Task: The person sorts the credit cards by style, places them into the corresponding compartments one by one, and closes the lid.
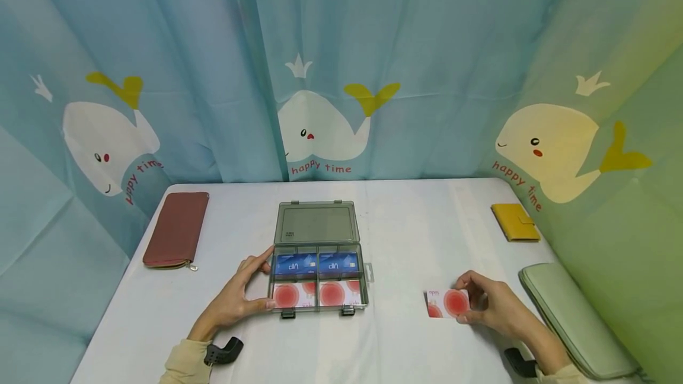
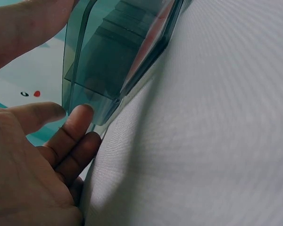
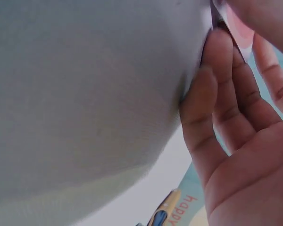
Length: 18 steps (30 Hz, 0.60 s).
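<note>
A clear grey plastic box [image 1: 368, 298] with its lid [image 1: 317, 223] raised stands mid-table. Blue cards [image 1: 296, 264] fill its back compartments, and white cards with red circles [image 1: 286, 296] the front ones. My left hand [image 1: 235, 301] rests at the box's left side, thumb by the front corner and index finger by the hinge corner. In the left wrist view, the other fingers [image 2: 68, 134] lie loosely bent beside the box wall [image 2: 92, 101]. To the right, my right hand [image 1: 493, 307] pinches a white card with red circles [image 1: 447, 303] by its right edge, low over the table.
A brown zip wallet [image 1: 178, 227] lies at the back left of the white table [image 1: 405, 242]. On the right are a small yellow wallet [image 1: 514, 222] and a pale green case [image 1: 576, 319] near the edge. A whale-print curtain [image 1: 443, 46] hangs behind.
</note>
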Each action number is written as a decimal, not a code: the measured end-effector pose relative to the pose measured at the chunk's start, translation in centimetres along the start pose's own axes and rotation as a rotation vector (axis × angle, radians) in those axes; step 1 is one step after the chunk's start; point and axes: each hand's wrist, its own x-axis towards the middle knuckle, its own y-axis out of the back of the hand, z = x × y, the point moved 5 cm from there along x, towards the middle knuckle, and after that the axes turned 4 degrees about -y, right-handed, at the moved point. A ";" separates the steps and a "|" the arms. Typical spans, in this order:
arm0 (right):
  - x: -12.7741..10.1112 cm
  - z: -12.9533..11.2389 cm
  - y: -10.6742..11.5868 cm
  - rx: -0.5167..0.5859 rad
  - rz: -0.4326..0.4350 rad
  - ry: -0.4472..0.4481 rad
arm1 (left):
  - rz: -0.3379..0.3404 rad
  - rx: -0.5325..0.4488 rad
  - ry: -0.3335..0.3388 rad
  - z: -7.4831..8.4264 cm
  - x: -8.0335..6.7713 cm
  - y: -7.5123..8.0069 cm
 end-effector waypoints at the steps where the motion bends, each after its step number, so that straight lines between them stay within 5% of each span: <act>1: -0.1 -0.1 0.0 0.003 0.003 0.012 | -0.001 -0.001 0.005 0.0 0.0 0.0; 18: -0.7 -0.5 0.6 0.062 0.096 0.141 | -0.005 0.002 0.029 -0.2 -0.1 -0.1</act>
